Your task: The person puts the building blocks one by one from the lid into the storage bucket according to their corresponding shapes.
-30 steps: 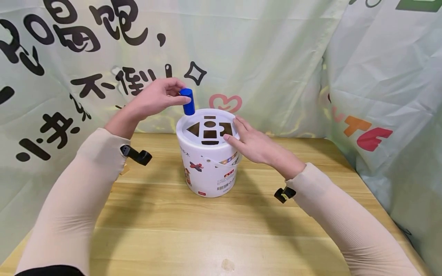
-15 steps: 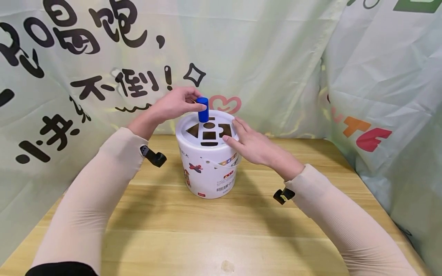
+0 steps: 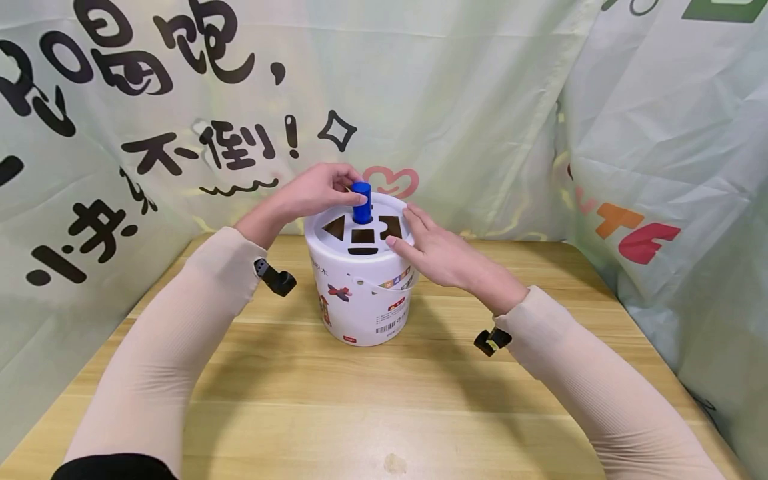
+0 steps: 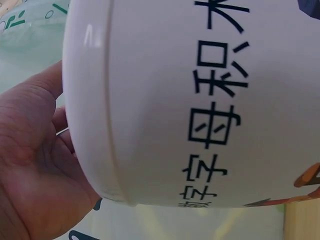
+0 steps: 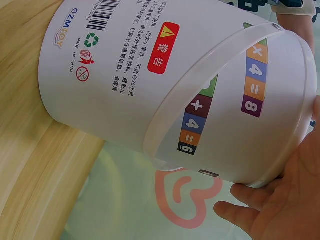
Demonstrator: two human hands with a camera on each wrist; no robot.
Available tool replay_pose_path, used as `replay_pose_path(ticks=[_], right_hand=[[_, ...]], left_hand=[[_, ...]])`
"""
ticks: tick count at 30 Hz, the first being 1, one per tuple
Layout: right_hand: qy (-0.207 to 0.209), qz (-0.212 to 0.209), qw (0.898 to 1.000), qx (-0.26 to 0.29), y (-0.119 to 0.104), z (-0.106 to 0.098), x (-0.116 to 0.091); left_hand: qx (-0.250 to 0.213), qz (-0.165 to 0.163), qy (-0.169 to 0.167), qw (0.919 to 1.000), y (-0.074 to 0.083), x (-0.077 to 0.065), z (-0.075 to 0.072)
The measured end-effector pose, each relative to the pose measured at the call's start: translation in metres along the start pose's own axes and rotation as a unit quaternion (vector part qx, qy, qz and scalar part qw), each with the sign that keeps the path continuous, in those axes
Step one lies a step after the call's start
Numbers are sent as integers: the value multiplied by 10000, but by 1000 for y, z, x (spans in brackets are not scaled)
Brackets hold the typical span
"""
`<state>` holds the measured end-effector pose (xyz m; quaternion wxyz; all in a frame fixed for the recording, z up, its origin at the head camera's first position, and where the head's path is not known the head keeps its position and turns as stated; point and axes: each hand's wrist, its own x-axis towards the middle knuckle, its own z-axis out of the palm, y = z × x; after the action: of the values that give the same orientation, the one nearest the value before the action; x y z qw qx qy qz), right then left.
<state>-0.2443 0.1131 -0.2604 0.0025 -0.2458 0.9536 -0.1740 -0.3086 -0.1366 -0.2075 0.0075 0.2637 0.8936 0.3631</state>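
A white toy bucket (image 3: 336, 313) stands upright on the table, its lid cut with several shaped holes. My left hand (image 3: 318, 190) pinches a blue cylinder block (image 3: 363, 200) between thumb and fingers. The block is upright, its lower end at the round hole in the lid. My right hand (image 3: 441, 250) rests with fairly straight fingers on the right side of the lid's rim. In the left wrist view the bucket's wall hides the block and most of the left fingers. The right wrist view shows the right hand (image 5: 287, 200) against the rim, near the bucket's white handle (image 5: 200, 75).
The wooden table (image 3: 360, 407) extends around the bucket. Behind it and on both sides hangs a pale printed cloth (image 3: 480, 120) with large black characters and a pink heart. A black wrist camera (image 3: 276, 277) hangs below the left cuff, another (image 3: 493, 341) below the right.
My left hand has carried the blue cylinder block rightward and down, from above the bucket's left rim to the round hole. My right hand has stayed on the rim.
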Motion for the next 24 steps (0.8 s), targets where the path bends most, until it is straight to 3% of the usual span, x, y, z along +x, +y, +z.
replay_pose_path(ticks=[13, 24], right_hand=[[26, -14, 10000, 12, -1, 1, -1], [65, -15, 10000, 17, 0, 2, 0]], left_hand=[[-29, 110, -164, 9998, -2, -3, 5], [104, 48, 126, 9999, -5, -11, -5]])
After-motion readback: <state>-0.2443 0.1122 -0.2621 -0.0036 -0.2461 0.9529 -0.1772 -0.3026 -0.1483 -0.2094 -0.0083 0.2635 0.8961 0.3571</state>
